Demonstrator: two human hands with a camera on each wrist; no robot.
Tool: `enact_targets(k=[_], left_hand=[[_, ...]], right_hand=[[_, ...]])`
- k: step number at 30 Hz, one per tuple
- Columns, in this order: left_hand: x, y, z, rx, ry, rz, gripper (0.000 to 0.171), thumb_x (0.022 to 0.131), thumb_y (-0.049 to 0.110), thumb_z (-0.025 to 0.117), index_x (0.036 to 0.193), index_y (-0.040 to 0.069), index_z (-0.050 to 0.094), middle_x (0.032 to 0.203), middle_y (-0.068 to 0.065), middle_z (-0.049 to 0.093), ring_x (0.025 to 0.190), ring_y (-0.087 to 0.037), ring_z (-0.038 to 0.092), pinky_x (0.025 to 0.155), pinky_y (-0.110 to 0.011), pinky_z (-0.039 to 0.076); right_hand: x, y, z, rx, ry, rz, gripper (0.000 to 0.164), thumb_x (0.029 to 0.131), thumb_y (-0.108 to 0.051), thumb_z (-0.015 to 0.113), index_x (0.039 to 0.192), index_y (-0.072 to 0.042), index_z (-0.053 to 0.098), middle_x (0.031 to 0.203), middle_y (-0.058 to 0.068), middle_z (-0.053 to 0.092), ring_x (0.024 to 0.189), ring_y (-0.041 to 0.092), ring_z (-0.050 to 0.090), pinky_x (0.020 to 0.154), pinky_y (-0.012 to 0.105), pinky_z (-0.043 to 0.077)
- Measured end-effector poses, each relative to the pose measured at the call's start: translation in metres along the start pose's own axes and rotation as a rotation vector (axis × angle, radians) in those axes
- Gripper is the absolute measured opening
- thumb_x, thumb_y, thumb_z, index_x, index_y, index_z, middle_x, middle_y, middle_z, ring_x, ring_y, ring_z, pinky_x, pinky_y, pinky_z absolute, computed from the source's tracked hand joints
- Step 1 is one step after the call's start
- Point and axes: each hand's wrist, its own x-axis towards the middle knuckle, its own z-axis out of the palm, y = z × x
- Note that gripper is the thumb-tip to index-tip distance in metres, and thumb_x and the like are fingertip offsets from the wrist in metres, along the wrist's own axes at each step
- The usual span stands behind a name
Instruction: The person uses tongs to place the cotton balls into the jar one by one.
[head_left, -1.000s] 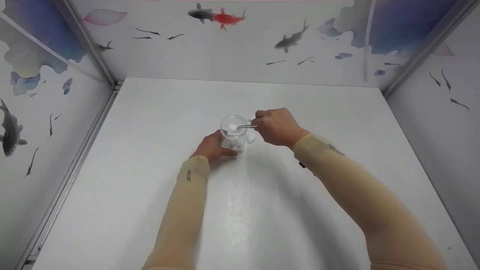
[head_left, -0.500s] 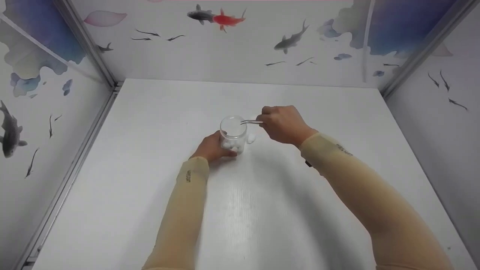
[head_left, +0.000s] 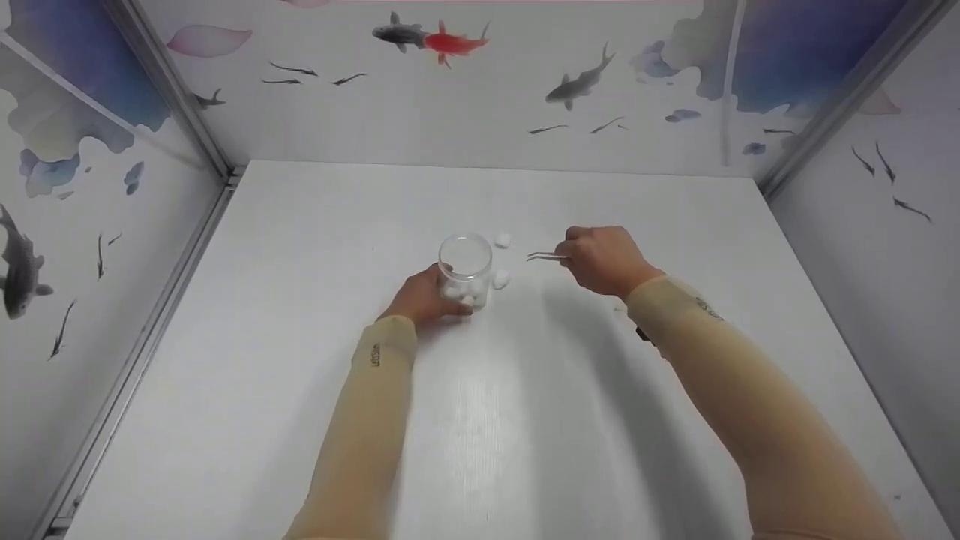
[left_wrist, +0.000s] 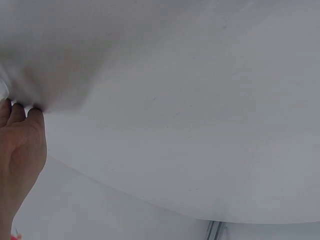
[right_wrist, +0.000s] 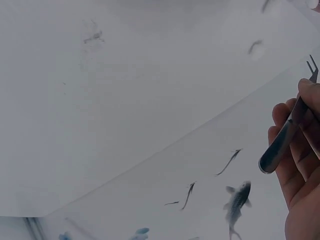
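Note:
A clear open-topped jar [head_left: 465,256] stands upright on the table with several white cotton balls [head_left: 454,291] in its lower part. My left hand [head_left: 424,295] holds it from the left, thumb in front and fingers behind; the left wrist view catches this hand [left_wrist: 22,142] at its edge. To the jar's right my right hand [head_left: 604,259] grips metal tweezers [head_left: 550,256]. Their bent tips point at the jar, slightly apart, with nothing between them. The right wrist view shows the tweezers' broad end [right_wrist: 280,147] across the curled fingers of the right hand [right_wrist: 306,142].
Two loose cotton balls lie right of the jar, a far one [head_left: 502,241] and a near one [head_left: 500,280]. A small pale thing [head_left: 619,306] shows beside the right sleeve. Printed panels [head_left: 465,112] enclose the white table [head_left: 322,225] at the back and sides.
The tweezers have let go of a cotton ball in the jar and come out past its rim. My right hand has moved right, uncovering the far loose cotton ball. The left hand stays put.

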Motion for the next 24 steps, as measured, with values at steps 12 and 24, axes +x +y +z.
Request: enact_targets(k=[12, 24], left_hand=[[-0.001, 0.001, 0.0, 0.002, 0.003, 0.006, 0.097, 0.07, 0.037, 0.092, 0.151, 0.015, 0.042, 0.15, -0.004, 0.047, 0.14, -0.024, 0.039, 0.117, -0.041, 0.029], [-0.001, 0.001, -0.001, -0.001, 0.008, 0.009, 0.093, 0.072, 0.035, 0.091, 0.149, 0.014, 0.044, 0.15, -0.004, 0.048, 0.14, -0.023, 0.039, 0.117, -0.04, 0.029]], right_hand=[[0.007, -0.011, 0.034, -0.035, -0.069, 0.002, 0.01, 0.089, -0.007, 0.074, 0.097, -0.009, 0.078, 0.084, 0.007, 0.068, 0.068, 0.022, 0.066, 0.06, 0.038, 0.059], [0.021, -0.022, 0.053, -0.024, -0.136, 0.005, 0.012, 0.089, -0.009, 0.075, 0.1, -0.01, 0.079, 0.086, 0.007, 0.068, 0.069, 0.022, 0.066, 0.063, 0.038, 0.06]])
